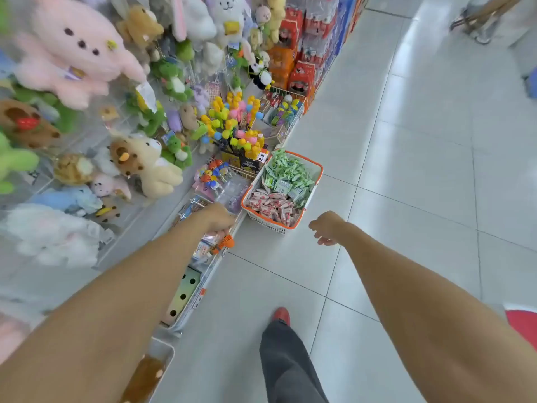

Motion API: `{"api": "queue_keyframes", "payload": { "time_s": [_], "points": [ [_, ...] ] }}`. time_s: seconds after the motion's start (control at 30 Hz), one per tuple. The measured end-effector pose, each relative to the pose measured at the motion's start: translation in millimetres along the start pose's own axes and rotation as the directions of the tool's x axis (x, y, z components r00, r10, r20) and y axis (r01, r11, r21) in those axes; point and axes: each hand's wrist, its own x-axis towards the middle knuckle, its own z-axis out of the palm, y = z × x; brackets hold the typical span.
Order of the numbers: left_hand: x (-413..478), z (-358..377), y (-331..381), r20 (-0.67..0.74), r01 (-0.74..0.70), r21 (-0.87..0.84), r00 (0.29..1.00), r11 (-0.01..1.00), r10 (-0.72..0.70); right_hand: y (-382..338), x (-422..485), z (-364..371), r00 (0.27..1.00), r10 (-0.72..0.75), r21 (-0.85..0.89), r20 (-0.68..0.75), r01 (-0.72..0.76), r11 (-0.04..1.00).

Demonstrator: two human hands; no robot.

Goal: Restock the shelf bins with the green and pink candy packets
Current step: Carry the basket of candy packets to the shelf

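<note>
A white basket with an orange rim (268, 223) stands on the floor against the low shelf. Green candy packets (286, 175) fill its far half and pink candy packets (271, 209) its near half. My left hand (218, 218) reaches down over the wire shelf bins (203, 203) just left of the basket. Its fingers curl downward over pinkish items; whether it holds any is hidden. My right hand (325, 228) hangs over the floor to the right of the basket's near corner, with its fingers loosely curled and nothing in it.
Plush toys (78, 53) hang on the wall to the left, above bins of colourful small toys (232, 123). Red and orange boxes (296, 59) stack further along. Grey floor tiles (406, 170) stretch to the right. My leg and red shoe (281, 315) are below.
</note>
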Motion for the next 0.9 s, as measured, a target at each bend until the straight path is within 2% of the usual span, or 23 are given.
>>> {"api": "queue_keyframes", "payload": {
  "time_s": [0.1, 0.37, 0.5, 0.57, 0.7, 0.8, 0.9],
  "points": [
    [43, -18, 37, -0.024, 0.012, 0.02, 1.0, 1.0, -0.011, -14, 37, -36, 0.999, 0.039, 0.023, -0.022, -0.039, 0.999],
    [178, -67, 106, 0.037, 0.062, -0.007, 0.997, 0.998, -0.061, -61, 160, -97, 0.988, 0.151, 0.013, -0.027, -0.15, 0.989],
    [261, -91, 116, 0.05, 0.102, 0.009, 0.994, 0.995, -0.102, -76, 241, -101, 0.977, 0.2, -0.069, 0.069, -0.195, 0.978],
    [306, -103, 123, 0.01, 0.113, 0.046, 0.993, 0.992, -0.114, -82, 290, -99, 0.966, 0.23, -0.107, 0.119, -0.218, 0.97],
    [387, -112, 129, 0.011, 0.168, 0.06, 0.986, 0.984, -0.169, -92, 374, -91, 0.974, 0.225, -0.085, 0.014, -0.223, 0.971],
    [448, -109, 125, 0.061, 0.212, 0.077, 0.974, 0.974, -0.217, -95, 425, -81, 0.975, 0.22, -0.135, 0.041, -0.213, 0.968],
    [514, -88, 117, 0.046, 0.263, 0.071, 0.963, 0.962, -0.266, -78, 485, -68, 0.958, 0.276, -0.124, 0.077, -0.265, 0.956]
  ]
}}
